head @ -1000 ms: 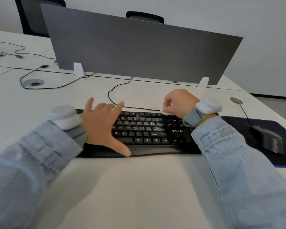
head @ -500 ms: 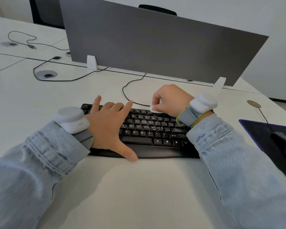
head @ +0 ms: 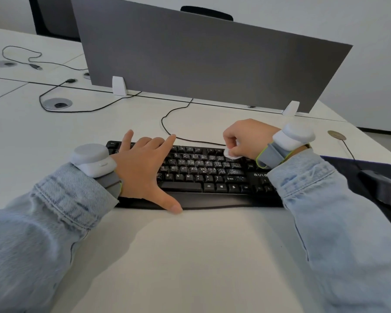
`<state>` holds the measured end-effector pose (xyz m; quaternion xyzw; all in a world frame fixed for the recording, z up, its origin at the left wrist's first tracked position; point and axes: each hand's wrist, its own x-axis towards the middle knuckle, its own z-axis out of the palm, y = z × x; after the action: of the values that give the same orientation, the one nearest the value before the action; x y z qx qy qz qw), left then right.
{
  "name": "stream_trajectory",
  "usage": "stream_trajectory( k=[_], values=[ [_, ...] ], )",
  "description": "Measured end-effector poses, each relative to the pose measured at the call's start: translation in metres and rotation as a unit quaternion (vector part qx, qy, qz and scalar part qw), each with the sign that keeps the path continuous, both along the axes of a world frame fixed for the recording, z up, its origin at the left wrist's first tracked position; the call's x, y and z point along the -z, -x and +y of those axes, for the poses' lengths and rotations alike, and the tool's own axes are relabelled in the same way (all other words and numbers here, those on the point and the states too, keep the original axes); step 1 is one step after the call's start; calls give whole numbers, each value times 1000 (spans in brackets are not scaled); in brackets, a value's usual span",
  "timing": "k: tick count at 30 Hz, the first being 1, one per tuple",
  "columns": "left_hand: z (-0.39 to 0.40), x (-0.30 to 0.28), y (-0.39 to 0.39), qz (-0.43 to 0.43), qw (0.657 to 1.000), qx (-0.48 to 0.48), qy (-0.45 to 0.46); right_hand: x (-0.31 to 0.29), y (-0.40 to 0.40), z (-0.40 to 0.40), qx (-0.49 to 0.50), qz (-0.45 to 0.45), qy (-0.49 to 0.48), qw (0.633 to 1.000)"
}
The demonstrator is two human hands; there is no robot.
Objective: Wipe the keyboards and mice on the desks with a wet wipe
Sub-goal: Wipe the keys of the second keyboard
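Keyboard (head: 212, 175): black, corded, laid flat on the white tabletop (head: 190, 256) before a grey divider panel (head: 201, 64). Left hand (head: 142, 168): fingers spread and straight, pressed flat over the keyboard's left half, thumb set at its near edge, as in the earlier frames. Wet wipe (head: 231, 153): small, white, bunched, pinched in the curled fingers of the right hand (head: 246, 138) and pressed on the upper key rows; half a second earlier it was further left along those rows. Mouse (head: 382, 188): dark, on a dark mouse pad (head: 339, 163) at right, untouched.
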<state>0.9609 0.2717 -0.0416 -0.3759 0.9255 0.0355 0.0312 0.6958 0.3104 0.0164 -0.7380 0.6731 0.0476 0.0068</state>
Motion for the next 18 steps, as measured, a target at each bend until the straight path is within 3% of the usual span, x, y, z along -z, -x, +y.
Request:
stream_trajectory(
  k=[7,11,14,18],
  values=[
    [1,0,0,-4,1000,-4,-4,3,45,16,55,-31,25,998],
    [4,-1,2,12,1000,3,-8,11,31,6,27,-112,164,980],
    [10,-1,8,22,1000,19,4,25,7,-4,-16,-185,166,969],
    [15,2,13,17,999,26,36,39,-11,-15,-45,-175,153,972]
  ],
)
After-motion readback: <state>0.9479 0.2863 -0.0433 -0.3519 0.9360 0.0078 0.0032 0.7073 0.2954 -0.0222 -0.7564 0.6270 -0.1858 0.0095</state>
